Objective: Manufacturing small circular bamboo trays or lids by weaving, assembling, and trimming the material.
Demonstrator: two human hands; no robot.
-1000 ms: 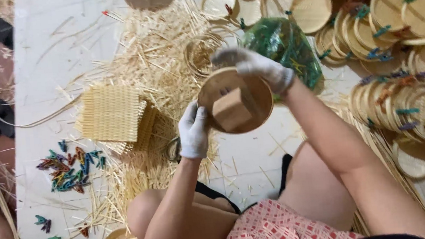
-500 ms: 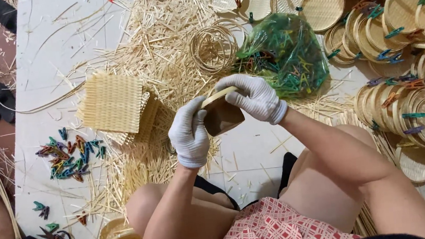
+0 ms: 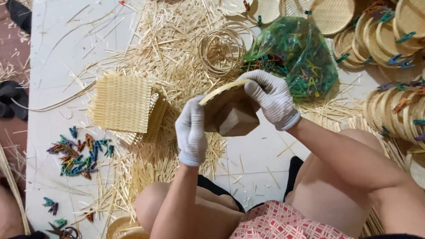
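Observation:
Both my hands wear white knit gloves. My left hand (image 3: 191, 131) and my right hand (image 3: 272, 99) grip a round wooden mould (image 3: 230, 114) with a block handle, held on edge above the floor. A thin bamboo rim runs along its top edge. My bare knees sit below it. A stack of square woven bamboo mats (image 3: 123, 106) lies left of my hands. A green plastic bag of coloured clips (image 3: 302, 58) lies just right of them.
Loose bamboo splints (image 3: 164, 41) cover the white floor. Bamboo hoops (image 3: 222, 49) lie beyond my hands. Several finished round woven trays with clips (image 3: 404, 31) pile up at right. Loose coloured clips (image 3: 79, 151) and scissors (image 3: 61, 232) lie at left, sandals (image 3: 1, 102) at far left.
The round mould has turned from lying face-up to standing on edge. Both hands have drawn closer together around it and nearer to my knees.

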